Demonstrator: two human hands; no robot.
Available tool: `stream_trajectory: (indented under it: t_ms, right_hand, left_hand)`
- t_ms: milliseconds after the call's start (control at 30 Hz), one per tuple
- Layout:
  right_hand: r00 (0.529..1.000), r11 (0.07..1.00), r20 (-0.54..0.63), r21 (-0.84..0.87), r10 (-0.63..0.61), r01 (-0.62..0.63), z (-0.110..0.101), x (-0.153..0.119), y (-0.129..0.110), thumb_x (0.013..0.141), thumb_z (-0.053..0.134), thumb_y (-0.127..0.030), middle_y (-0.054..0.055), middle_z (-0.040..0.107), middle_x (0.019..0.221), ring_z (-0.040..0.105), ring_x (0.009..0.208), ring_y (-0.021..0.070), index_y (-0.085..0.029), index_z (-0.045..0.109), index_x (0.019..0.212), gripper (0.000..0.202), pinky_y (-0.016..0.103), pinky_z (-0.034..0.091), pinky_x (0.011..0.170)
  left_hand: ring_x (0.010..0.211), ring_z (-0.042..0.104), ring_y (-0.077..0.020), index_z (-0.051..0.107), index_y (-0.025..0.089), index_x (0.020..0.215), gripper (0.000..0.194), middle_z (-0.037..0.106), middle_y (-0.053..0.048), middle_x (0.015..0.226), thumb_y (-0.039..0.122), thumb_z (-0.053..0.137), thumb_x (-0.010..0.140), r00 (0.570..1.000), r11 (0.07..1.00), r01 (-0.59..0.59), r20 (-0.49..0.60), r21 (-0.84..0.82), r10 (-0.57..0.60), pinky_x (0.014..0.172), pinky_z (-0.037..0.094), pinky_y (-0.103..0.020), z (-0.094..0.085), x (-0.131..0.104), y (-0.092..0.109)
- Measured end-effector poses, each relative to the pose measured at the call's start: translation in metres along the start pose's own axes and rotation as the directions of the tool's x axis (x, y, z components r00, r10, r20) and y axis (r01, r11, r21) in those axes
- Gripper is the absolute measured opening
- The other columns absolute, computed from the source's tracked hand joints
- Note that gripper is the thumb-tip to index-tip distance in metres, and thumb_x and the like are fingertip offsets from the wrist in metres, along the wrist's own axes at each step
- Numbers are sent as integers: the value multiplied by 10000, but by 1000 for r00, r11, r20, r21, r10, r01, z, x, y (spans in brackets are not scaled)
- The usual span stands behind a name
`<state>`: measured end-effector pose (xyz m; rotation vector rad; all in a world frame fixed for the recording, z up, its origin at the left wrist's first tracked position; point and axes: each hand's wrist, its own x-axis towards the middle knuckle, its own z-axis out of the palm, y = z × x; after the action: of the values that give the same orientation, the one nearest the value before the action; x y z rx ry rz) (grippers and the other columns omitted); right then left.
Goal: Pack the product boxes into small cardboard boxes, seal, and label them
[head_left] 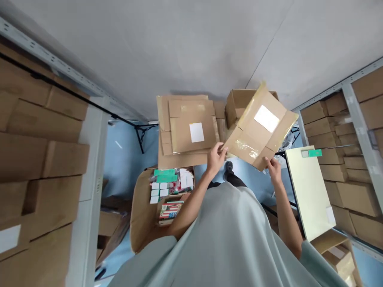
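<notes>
Cardboard box (259, 127), flattened and tilted, is held up in front of the person — left hand (216, 156) pinches its lower left corner, right hand (273, 167) grips the bottom edge — beside a stack of flat cartons (185, 131).

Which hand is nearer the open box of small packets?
Left. The left hand grips the flattened carton just above the open box; the right hand holds the carton's far side.
</notes>
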<state>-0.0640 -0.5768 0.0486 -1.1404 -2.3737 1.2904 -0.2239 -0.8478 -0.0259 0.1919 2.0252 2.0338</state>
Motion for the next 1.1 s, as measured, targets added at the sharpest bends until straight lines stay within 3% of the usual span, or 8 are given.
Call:
stream_trajectory:
  t_ms: [100,267,433,533,700,800,900,1100]
  right_hand:
    - [992,994,-78,50,102,-98,-28,-33,41,684,759,-1024,58,716,727,673,673,255,-262,687,758,769,419,638,622]
    - [944,947,-203,246,259,-207,-75,-65,116,618,852,-933,117,830,977,813,754,303,-251,780,1076,825,478,719,704]
    - [749,943,-589,296,303,-149,-151,-64,189,692,822,-879,270,754,1488,856,956,345,-240,731,1400,957,495,724,743]
    - [684,947,-667,298,296,-119,-202,-57,227,752,827,-790,280,654,1653,828,979,297,-216,653,1563,1009,473,718,809]
    - [703,940,-651,332,288,-78,-279,-34,297,812,807,-703,236,680,1612,748,851,202,-221,634,1569,914,380,679,724]
    - [593,935,-735,344,328,-92,-317,-32,337,833,768,-695,203,762,1408,741,861,219,-202,690,1372,735,398,678,750]
    - [494,934,-797,338,347,-111,-344,-42,363,924,690,-669,175,793,1233,774,1034,283,-211,696,1191,530,439,689,868]
    - [330,912,-850,383,410,-147,-359,-46,384,1057,573,-620,197,797,1353,750,1290,298,-218,702,1281,478,488,661,1079]
  left_hand:
    - [863,852,-246,715,237,1158,325,814,-81,1069,546,719,1056,996,1000,-29,90,11,28,744,703,-339,40,-7,10]
    - [856,841,-208,745,252,1162,302,810,-75,1122,543,698,1095,959,987,-135,263,84,109,713,683,-290,97,-14,28]
    - [1037,819,-218,774,262,1155,181,820,-79,1162,381,643,1118,830,911,-384,489,153,268,872,693,-308,170,-7,52]
    - [1100,805,-221,779,264,1166,179,827,-75,1198,309,616,1111,715,832,-526,621,175,321,943,675,-315,233,-4,56]
    - [1094,801,-232,781,264,1181,204,829,-69,1195,319,608,1090,568,782,-608,762,133,312,912,652,-306,365,-11,40]
    - [1085,796,-246,785,255,1185,219,827,-78,1187,330,603,1089,510,775,-627,797,86,324,935,642,-326,441,-18,31]
    - [1106,783,-264,787,243,1154,214,824,-92,1158,338,609,1083,451,764,-645,821,30,349,1002,632,-363,507,-20,26]
    - [1186,767,-285,767,232,1155,223,810,-112,1190,353,606,1059,389,806,-592,878,5,280,1089,658,-446,626,-13,4]
